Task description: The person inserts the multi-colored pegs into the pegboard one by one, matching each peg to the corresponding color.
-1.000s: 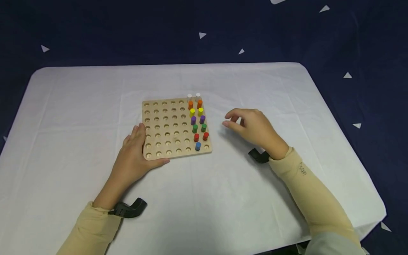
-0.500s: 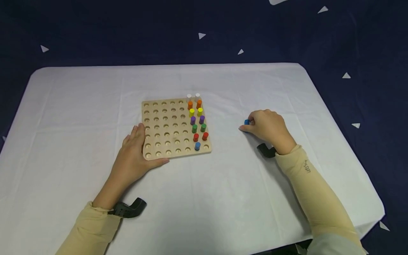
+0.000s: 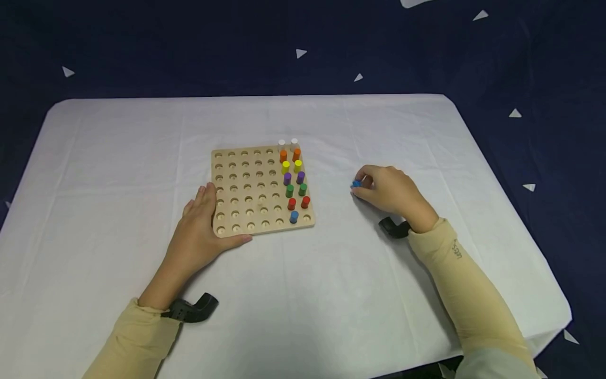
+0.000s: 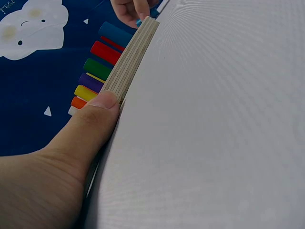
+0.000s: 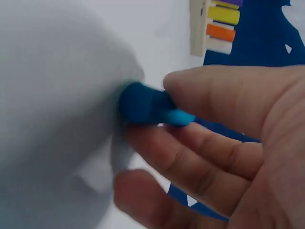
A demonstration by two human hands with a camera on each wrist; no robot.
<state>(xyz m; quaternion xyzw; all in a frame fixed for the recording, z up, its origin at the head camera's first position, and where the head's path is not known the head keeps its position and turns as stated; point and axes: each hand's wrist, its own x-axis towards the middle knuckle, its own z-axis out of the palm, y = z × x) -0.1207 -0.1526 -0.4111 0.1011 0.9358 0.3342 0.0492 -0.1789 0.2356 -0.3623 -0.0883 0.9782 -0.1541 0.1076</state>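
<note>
A square wooden pegboard (image 3: pixel 255 197) lies on the table, with rows of round holes. My left hand (image 3: pixel 196 229) rests against its front left corner, fingers along the left side, thumb (image 4: pixel 102 102) on the front edge. Pairs of white, orange, yellow, purple, green and red pegs (image 3: pixel 305 202) stand in the two right columns. One blue peg (image 3: pixel 294 217) stands in the front row, left of a bare corner hole. Right of the board, my right hand (image 3: pixel 390 193) pinches a blue peg (image 5: pixel 138 102); a lighter blue part (image 5: pixel 178 117) beside it may be a second peg.
A white cloth (image 3: pixel 303 295) covers the table. Dark blue fabric (image 3: pixel 213 47) with white triangles lies beyond its edges. A black wrist mount (image 3: pixel 191 309) is on the left wrist, another black mount (image 3: pixel 394 228) on the right.
My right hand moved right, took hold of blue on the tablecloth, and has shifted slightly back left with it. The left hand and the board have stayed in place.
</note>
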